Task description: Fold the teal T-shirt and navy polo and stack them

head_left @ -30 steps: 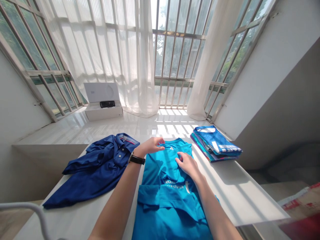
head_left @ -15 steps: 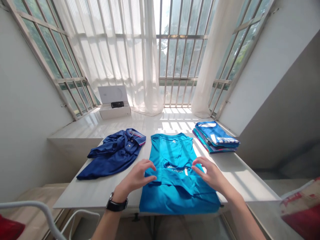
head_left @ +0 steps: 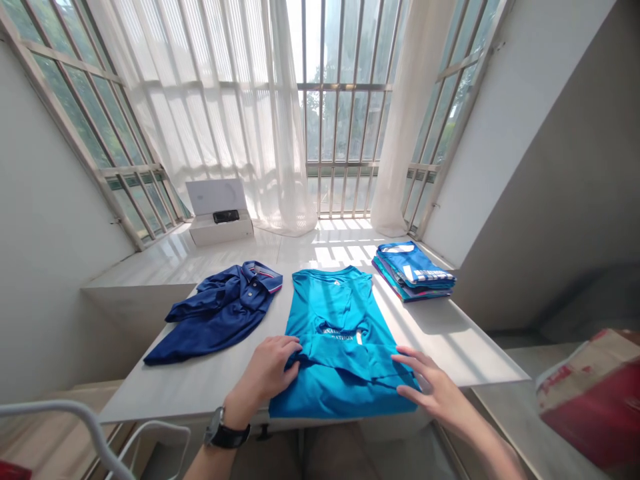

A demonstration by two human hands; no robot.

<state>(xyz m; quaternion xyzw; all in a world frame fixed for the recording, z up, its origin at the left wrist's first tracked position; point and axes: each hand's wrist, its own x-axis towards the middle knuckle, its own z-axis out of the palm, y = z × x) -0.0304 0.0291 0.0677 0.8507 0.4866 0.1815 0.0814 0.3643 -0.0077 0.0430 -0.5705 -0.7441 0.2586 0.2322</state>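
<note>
A turquoise T-shirt with white lettering lies partly folded in front of me, its near end at the table's front edge. My left hand, with a dark-strapped watch on the wrist, rests at the shirt's left side. Its fingers are curved over the fold, with a gap to the thumb. On the opposite side, my right hand touches the shirt's right edge with fingers and thumb spread apart. A navy polo shirt, loosely laid with its collar up, is to the left.
A stack of folded shirts sits on the right of the white table. An open white box holding a black device stands on the sill near the curtain. A red and beige bag is at the right.
My hands have come down from hovering above the turquoise T-shirt to its two sides at the fold. The fold lies flatter and straighter across, and the whole view has shifted slightly.
</note>
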